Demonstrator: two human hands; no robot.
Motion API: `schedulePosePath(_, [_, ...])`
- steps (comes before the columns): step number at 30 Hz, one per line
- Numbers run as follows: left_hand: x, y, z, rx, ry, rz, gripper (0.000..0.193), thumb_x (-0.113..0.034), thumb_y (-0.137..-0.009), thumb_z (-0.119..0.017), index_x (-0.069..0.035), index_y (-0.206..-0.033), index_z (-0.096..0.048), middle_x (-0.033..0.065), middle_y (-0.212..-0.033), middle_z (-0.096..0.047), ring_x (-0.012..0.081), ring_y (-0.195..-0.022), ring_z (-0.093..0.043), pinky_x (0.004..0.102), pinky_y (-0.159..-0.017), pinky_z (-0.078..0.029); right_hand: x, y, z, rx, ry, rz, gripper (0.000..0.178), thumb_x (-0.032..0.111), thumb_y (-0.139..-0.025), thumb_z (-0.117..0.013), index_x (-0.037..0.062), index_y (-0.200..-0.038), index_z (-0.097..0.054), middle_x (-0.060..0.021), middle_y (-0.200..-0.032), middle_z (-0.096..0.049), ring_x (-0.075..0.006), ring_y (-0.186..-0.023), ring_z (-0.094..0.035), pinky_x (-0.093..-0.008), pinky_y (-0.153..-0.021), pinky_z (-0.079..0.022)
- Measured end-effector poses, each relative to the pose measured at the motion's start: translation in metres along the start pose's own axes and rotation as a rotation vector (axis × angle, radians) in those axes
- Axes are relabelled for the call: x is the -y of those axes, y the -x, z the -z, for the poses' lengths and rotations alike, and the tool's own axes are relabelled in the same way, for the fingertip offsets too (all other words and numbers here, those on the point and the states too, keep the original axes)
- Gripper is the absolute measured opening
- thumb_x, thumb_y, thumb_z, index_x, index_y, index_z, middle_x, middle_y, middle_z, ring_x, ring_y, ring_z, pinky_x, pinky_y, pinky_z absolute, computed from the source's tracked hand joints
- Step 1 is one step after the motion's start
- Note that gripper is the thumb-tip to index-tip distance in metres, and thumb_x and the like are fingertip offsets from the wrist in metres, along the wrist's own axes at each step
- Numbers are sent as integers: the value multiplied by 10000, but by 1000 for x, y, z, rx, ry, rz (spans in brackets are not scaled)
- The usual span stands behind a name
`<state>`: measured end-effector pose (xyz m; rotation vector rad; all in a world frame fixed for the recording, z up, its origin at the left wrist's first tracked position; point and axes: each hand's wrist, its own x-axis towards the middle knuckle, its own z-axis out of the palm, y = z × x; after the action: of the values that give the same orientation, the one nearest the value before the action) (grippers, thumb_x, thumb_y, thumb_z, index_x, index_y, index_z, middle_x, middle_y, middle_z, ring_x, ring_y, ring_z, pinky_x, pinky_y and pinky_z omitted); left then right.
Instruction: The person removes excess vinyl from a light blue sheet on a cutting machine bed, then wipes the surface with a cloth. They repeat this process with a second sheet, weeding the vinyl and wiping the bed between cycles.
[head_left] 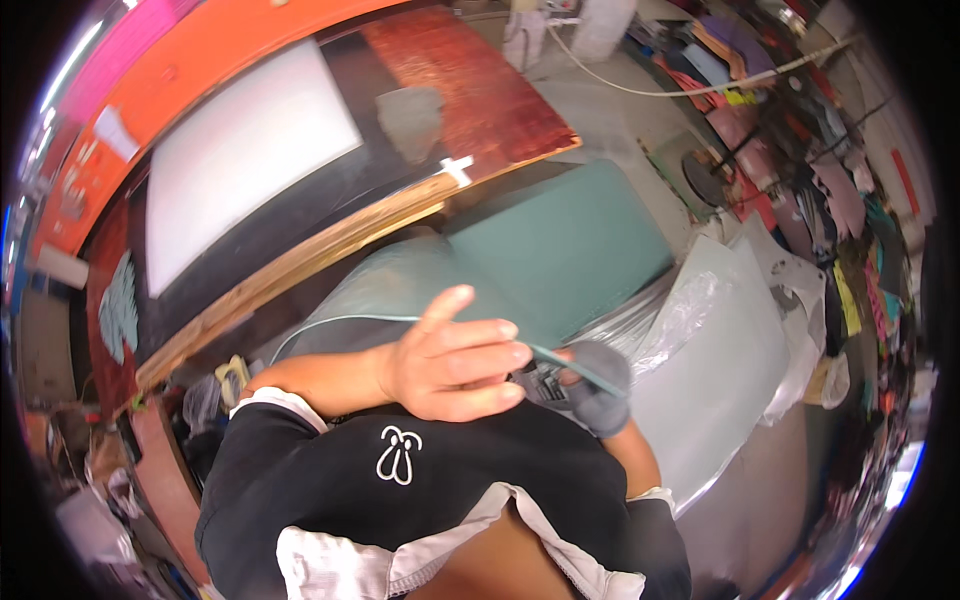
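A large, thin green sheet [560,240] hangs in front of me, bent in a curve at its left part. Its near edge runs behind my left hand [455,365], which is bare, with the fingers stretched out and slightly apart, holding nothing. Whether those fingertips touch the sheet I cannot tell. On my right hand [597,388] is a grey glove [605,365]. That hand is closed on the sheet's near edge, with the thumb on top. A dark item with pale markings beside the glove is too blurred to name.
A wooden-edged table [300,265] stands ahead on the left, bearing a white panel [255,150], a grey cloth [410,122] and a pale blue glove [118,305]. Clear plastic film [660,325] and a pale sheet [715,370] lie at right, near piled scraps [825,200].
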<state>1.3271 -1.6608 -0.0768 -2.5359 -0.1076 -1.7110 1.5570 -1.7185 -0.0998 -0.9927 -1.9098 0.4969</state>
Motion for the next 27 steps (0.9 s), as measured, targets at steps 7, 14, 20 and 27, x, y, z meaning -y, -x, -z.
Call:
schedulePosePath(7, [-76, 53, 147, -137, -955, 116, 794, -309, -680, -796, -152, -1307, -335, 189, -1251, -460, 380, -1176, -425, 525, -1070, -178, 78, -42, 17, -68, -44, 256, 181, 223, -842, -623, 44, -816, -625, -97, -664, -616, -245, -545, -570, -328, -521, -450])
schedulePosePath(14, [-113, 155, 275, -683, -1107, 771, 910, -435, -763, -709, 32, -1366, -212, 168, -1404, -308, 281, -1281, -324, 416, -1085, -224, 123, -110, -8, -301, -62, 284, 439, 408, -845, -636, -20, -768, -582, -64, -639, -547, -172, -583, -515, -301, -563, -411])
schedulePosePath(20, [-93, 269, 341, -1203, 237, 1410, 384, -386, -908, -530, -93, -1157, -525, 40, -1097, -557, 175, -1037, -503, 359, -933, -400, 156, -198, -69, -276, -121, 423, 326, 299, -864, -637, -22, -919, -636, -23, -748, -589, -111, -666, -514, -252, -610, -413])
schedulePosePath(27, [-43, 191, 494, -1175, -68, 924, 300, -174, -939, -496, -4, -1182, -448, 102, -1114, -555, 176, -980, -555, 328, -856, -465, 184, -394, -125, -432, -15, 182, 355, 307, -859, -618, -47, -844, -632, 22, -701, -549, -58, -655, -444, -210, -593, -367])
